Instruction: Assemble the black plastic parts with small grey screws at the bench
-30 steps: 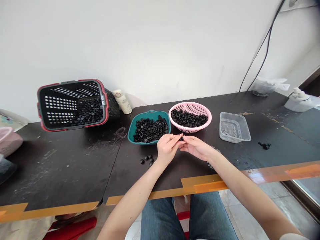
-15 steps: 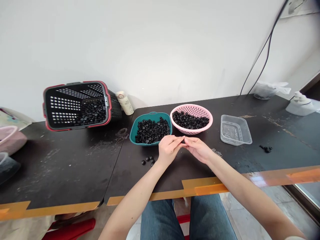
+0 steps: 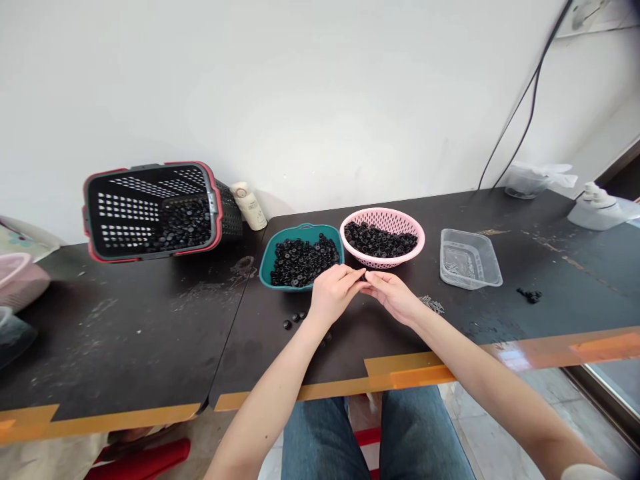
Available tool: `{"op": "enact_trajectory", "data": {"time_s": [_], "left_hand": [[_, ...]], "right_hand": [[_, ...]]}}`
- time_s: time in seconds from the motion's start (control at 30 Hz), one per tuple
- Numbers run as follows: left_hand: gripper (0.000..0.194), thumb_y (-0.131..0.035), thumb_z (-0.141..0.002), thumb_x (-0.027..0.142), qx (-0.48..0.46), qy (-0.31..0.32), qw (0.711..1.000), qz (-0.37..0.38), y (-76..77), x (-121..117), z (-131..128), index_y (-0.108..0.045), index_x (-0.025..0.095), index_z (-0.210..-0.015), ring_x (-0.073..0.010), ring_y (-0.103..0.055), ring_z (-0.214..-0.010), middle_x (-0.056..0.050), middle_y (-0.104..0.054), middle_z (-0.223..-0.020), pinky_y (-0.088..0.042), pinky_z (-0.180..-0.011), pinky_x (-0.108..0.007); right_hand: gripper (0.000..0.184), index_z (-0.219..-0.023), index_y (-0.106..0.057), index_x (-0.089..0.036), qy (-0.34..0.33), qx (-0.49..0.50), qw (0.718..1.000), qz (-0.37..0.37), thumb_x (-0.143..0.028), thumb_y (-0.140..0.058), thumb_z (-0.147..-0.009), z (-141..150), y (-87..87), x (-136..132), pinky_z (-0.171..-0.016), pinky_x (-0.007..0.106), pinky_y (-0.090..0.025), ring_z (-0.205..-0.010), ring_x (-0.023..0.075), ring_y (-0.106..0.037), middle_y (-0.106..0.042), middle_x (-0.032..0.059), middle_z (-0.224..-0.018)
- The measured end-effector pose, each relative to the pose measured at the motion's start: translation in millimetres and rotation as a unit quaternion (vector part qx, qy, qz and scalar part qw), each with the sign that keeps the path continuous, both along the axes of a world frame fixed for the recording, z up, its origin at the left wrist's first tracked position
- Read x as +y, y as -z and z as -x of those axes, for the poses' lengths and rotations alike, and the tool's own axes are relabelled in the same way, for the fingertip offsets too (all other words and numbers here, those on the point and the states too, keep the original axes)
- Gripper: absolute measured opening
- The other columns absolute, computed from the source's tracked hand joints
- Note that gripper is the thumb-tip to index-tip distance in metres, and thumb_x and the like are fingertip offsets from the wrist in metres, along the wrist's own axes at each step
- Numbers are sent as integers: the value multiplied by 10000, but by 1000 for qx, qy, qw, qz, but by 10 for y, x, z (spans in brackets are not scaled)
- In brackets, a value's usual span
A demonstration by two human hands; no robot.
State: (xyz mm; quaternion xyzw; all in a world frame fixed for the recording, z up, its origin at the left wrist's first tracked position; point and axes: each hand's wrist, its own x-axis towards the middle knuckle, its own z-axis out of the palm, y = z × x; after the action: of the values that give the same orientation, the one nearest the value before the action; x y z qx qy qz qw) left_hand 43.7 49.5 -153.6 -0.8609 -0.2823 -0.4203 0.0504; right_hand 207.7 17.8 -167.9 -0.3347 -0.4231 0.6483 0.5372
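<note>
My left hand (image 3: 334, 291) and my right hand (image 3: 393, 295) meet fingertip to fingertip above the table, just in front of the two tubs. Pinched between them is a small black plastic part, mostly covered by my fingers. A teal tub (image 3: 265, 261) full of black round pieces stands behind my left hand. Behind my right hand is a pink basket (image 3: 421, 244) holding black cup-like pieces. Several black caps (image 3: 295, 317) lie loose left of my left wrist, some partly behind the forearm. Small metal pins (image 3: 433, 305) are heaped beside my right wrist.
A clear plastic box (image 3: 493, 270) with small metal pieces sits to the right, near a little cluster of black parts (image 3: 530, 295). At left a dark crate (image 3: 220, 200) with red trim leans over, beside a white bottle (image 3: 250, 208). Orange tape (image 3: 345, 389) runs along the table's front edge.
Both hands have shifted slightly up and left, still together at the fingertips. The black part is now more covered by the fingers. More of the pin heap shows.
</note>
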Motion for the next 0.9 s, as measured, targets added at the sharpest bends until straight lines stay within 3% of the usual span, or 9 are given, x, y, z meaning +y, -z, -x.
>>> {"op": "enact_trajectory", "data": {"time_s": [0.23,0.43,0.5,0.63,0.73,0.83,0.9], "left_hand": [[225,-568,-886,347,43,-12,999,16,-18,26,31,-681,168,-963,-146,-593,-736,-45,-648,-798,-472,-667,-273],[249,-565,-879,366,48,-9,998,43,-189,32,148,-688,191,-1006,-166,-615,-808,-59,-668,-866,-468,-740,-307],[236,-544,-890,344,10,-61,997,36,-254,94,265,-694,190,-988,-173,-619,-833,-63,-679,-892,-460,-764,-311],[245,-544,-881,355,-24,-233,971,46,-285,277,567,-710,186,-943,-204,-617,-812,-80,-684,-886,-443,-720,-313],[231,-574,-852,374,6,-289,951,109,-251,365,731,-725,200,-845,-201,-607,-732,-66,-678,-813,-419,-650,-301],[253,-585,-830,429,28,-256,942,216,-225,370,770,-726,227,-774,-173,-599,-655,-30,-678,-765,-394,-591,-281],[281,-586,-819,469,43,-227,935,267,-223,347,746,-727,239,-743,-170,-604,-640,-16,-687,-747,-387,-581,-277]], "right_hand": [[242,-893,-727,-197,-32,46,995,82,-400,-734,-762,-14,44,19,-858,308,-505,-818,142,-665,-726,41,-882],[299,-974,-711,-203,-8,28,997,65,-373,-764,-735,-32,58,48,-875,303,-499,-834,135,-663,-717,32,-893],[306,-960,-713,-189,1,12,998,63,-372,-773,-723,-37,59,55,-866,318,-504,-811,143,-667,-715,43,-868],[313,-917,-718,-165,15,-15,999,50,-372,-791,-695,-14,58,38,-842,336,-510,-771,152,-666,-712,50,-819],[326,-904,-720,-157,8,-59,998,37,-397,-784,-693,30,78,9,-825,344,-505,-761,161,-664,-712,50,-806],[300,-935,-720,-189,-12,-159,987,-16,-423,-730,-747,77,121,-16,-823,374,-489,-791,188,-658,-718,47,-836],[255,-948,-729,-228,-26,-266,958,-99,-427,-678,-797,100,155,-23,-840,400,-468,-833,211,-643,-717,46,-880]]}}
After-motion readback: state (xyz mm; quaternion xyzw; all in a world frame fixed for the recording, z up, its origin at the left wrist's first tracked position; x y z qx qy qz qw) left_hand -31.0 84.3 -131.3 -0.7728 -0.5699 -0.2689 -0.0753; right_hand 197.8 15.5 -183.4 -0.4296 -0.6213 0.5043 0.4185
